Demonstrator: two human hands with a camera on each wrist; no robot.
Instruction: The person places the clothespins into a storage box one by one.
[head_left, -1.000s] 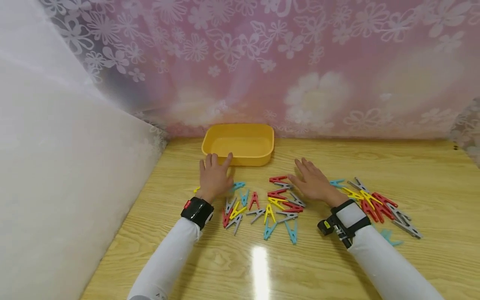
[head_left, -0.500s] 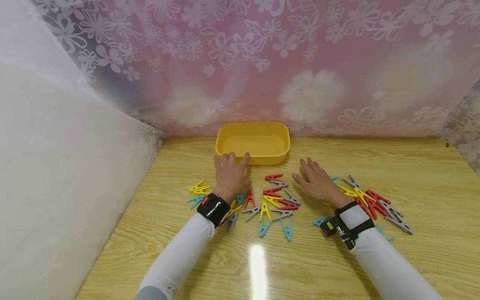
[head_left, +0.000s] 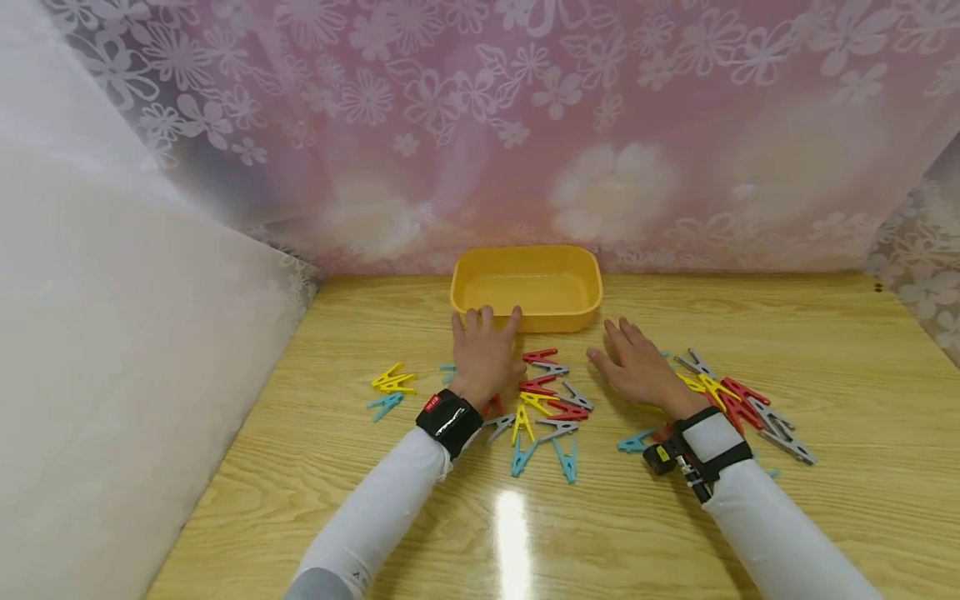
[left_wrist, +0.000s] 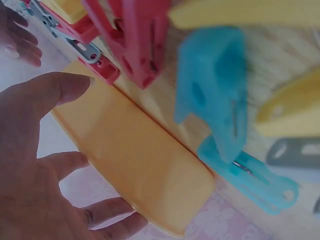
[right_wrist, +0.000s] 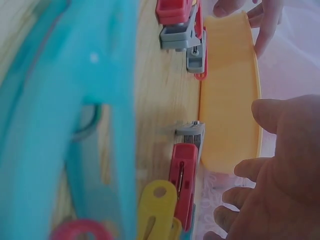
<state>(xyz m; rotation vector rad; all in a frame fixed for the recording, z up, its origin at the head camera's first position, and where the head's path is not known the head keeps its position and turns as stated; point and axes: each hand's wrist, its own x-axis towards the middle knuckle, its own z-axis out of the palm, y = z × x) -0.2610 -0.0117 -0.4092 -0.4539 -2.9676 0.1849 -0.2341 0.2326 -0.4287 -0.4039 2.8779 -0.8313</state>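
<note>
A yellow plastic basin (head_left: pixel 558 322) stands against the curtain at the back of the table. My left hand (head_left: pixel 483 360) reaches over its near side with spread fingers at the rim; in the left wrist view the fingertips (left_wrist: pixel 80 159) appear to touch the rim. My right hand (head_left: pixel 637 368) hovers to the basin's right, fingers extended, holding nothing. Between the hands lie several loose clothespins, among them a red clothespin (head_left: pixel 567 411) and a blue clothespin (head_left: pixel 566 461). More clothespins, including a grey clothespin (head_left: pixel 787 445), are heaped right of my right wrist. My hands and wrists hide some of them.
Two yellow clothespins (head_left: pixel 393 380) and a blue clothespin (head_left: pixel 386 406) lie on the left of the wooden table (head_left: pixel 315 475). A pink flowered curtain (head_left: pixel 420 183) hangs behind, and a white sheet (head_left: pixel 135 333) bounds the left side.
My left hand and the yellow basin have shifted right together, uncovering clothespins on the left and covering others. My right hand stays nearly in place, fingers still extended.
</note>
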